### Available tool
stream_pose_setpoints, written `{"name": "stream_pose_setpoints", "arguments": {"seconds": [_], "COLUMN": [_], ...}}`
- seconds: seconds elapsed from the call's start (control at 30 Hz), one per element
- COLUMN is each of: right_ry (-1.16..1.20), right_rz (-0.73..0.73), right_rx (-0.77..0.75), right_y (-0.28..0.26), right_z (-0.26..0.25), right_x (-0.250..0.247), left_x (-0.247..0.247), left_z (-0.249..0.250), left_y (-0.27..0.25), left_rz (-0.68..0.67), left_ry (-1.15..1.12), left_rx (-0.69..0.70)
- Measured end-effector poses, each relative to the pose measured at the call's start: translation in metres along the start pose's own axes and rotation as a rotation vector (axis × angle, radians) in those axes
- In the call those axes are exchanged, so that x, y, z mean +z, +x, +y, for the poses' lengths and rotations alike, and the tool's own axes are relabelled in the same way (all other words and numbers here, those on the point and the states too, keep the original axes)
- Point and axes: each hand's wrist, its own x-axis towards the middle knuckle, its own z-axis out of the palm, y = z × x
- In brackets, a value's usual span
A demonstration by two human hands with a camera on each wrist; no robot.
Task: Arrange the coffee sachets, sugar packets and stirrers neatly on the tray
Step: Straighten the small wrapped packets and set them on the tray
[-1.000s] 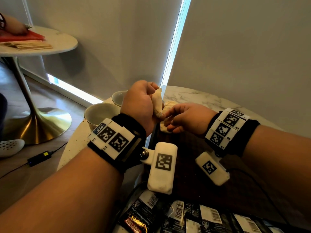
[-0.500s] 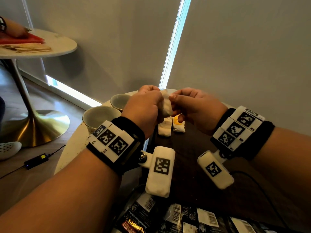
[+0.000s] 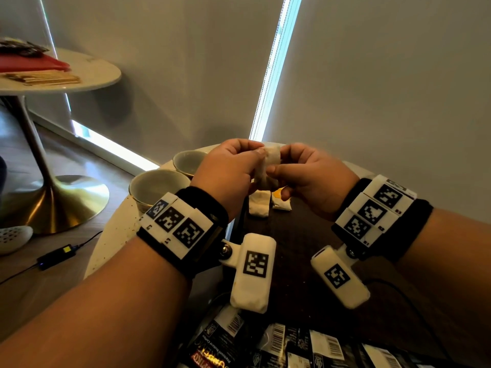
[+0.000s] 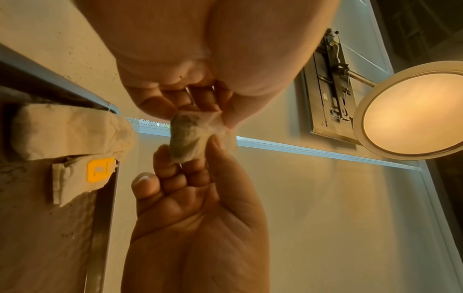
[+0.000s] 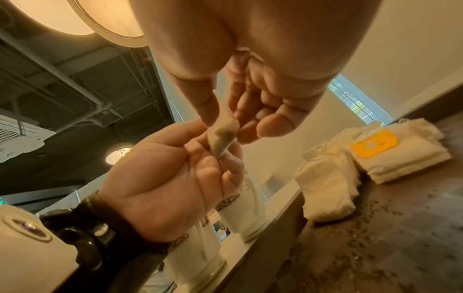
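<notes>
I pinch one small pale packet [image 3: 268, 166] between both hands, above the far end of the dark tray [image 3: 305, 235]. My left hand [image 3: 256, 158] grips its left side and my right hand [image 3: 279, 167] its right side; the same packet [image 4: 190, 136] [image 5: 221, 136] shows in both wrist views, held by thumbs and fingertips. Below it on the tray lie white packets [image 3: 259, 205] [image 5: 328, 190], one beside them with a yellow label [image 3: 279, 199] [image 4: 100, 168] [image 5: 375, 146]. Several black coffee sachets [image 3: 265, 346] lie at the tray's near edge.
Two pale cups [image 3: 156, 187] [image 3: 188, 160] stand on the round table left of the tray. Brown grains are scattered over the tray [image 5: 400, 237]. A second round table [image 3: 87, 73] at far left carries a red item and wooden sticks [image 3: 50, 78]. The wall is close behind.
My right hand has risen from the packets on the tray and met the left hand. Both hands now hold the one packet higher up.
</notes>
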Motion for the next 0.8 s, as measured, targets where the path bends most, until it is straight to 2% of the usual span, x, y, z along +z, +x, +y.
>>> {"name": "stream_pose_setpoints", "arguments": {"seconds": [0.13,0.27,0.4,0.5,0.63,0.8], "right_ry": [0.059,-0.067,-0.142,-0.144,-0.229,-0.298], "right_rz": [0.031,0.044,0.106,0.117,-0.006,-0.146], "right_rx": [-0.023,-0.023,0.064,0.196,0.365,0.456], "right_y": [0.003,0.004,0.005,0.007,0.009,0.010], "right_z": [-0.003,-0.003,0.000,0.004,0.011,0.012], "right_x": [-0.002,-0.004,-0.007,-0.008,-0.004,0.007], "left_x": [0.000,-0.001,0.001,0.003,0.003,0.002], "left_z": [-0.001,-0.002,0.005,0.009,0.009,0.009], "left_y": [-0.001,-0.001,-0.004,-0.006,-0.007,-0.006], "left_rz": [-0.012,-0.013,0.039,0.070,0.110,0.138], "left_ry": [0.022,0.010,-0.035,-0.032,-0.056,-0.063], "left_rx": [0.005,0.004,0.015,0.041,0.029,0.032]}}
